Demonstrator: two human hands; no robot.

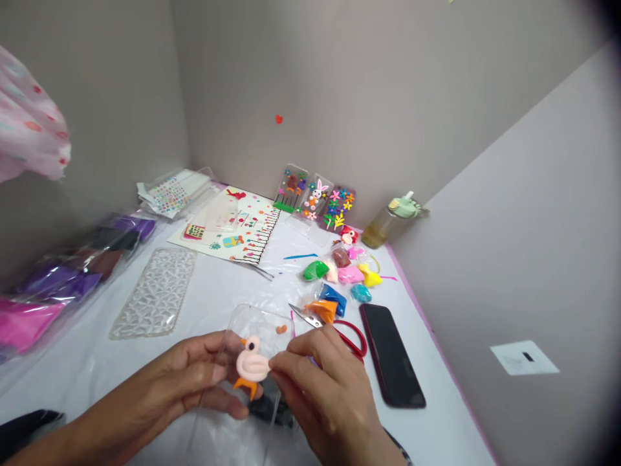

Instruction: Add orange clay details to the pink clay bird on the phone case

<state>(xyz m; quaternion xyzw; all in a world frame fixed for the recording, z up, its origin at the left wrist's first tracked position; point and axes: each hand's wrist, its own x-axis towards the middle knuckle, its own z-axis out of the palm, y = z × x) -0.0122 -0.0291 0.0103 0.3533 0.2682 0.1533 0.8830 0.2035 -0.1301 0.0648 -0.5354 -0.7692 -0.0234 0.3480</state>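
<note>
A clear phone case (262, 316) is held low in front of me by my left hand (191, 378), with the thumb at its edge and fingers behind. On the case sits a pale pink clay duck (251, 366) with a black eye and orange beak and feet. My right hand (330, 382) pinches the duck's tail between thumb and index finger. Two small orange-brown clay bits (281, 329) lie on the case, right of the duck's head. Scissors (356, 338) with red handles lie partly hidden behind my right hand.
Several clay packets (350, 274) lie beyond my hands, with a black phone (392, 356) on the right. A bottle (388, 223) and decorated cases (315, 197) stand at the back. A patterned clear case (156, 291), tweezers (262, 272) and decorated paper (242, 236) lie leftward.
</note>
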